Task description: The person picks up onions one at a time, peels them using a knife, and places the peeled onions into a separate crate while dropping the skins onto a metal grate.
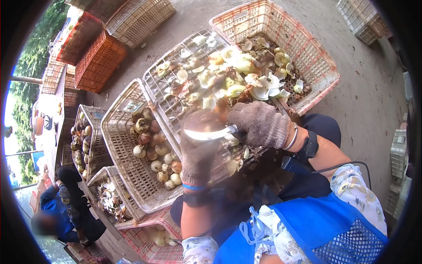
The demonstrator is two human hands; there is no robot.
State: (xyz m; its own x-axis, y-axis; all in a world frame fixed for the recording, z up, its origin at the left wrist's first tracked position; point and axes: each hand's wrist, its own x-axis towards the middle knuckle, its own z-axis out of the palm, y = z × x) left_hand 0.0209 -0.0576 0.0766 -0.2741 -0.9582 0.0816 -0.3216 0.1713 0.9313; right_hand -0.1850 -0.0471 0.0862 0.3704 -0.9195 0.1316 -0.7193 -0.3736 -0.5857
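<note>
My right hand (260,125), in a brown-stained knit glove, is closed round the dark handle of a knife (210,133) with a short, slightly curved, shiny blade. The blade points left, across the front of my left hand (197,152). That hand wears the same kind of glove and looks curled, but blur and glare hide whatever is in its fingers. Just beyond both hands, onion peels (235,72) and cut pieces lie heaped on an upturned plastic grid crate (169,66). Whole onions (165,158) sit in a pale crate (115,127) to the left.
A large red-and-white crate (303,48) holding peel scraps stands ahead. More onions fill a crate (94,116) farther left, near a crate of peels (115,198). Orange crates (99,61) are stacked behind. A person in blue (66,211) sits at lower left. A cable (351,163) hangs by my right forearm.
</note>
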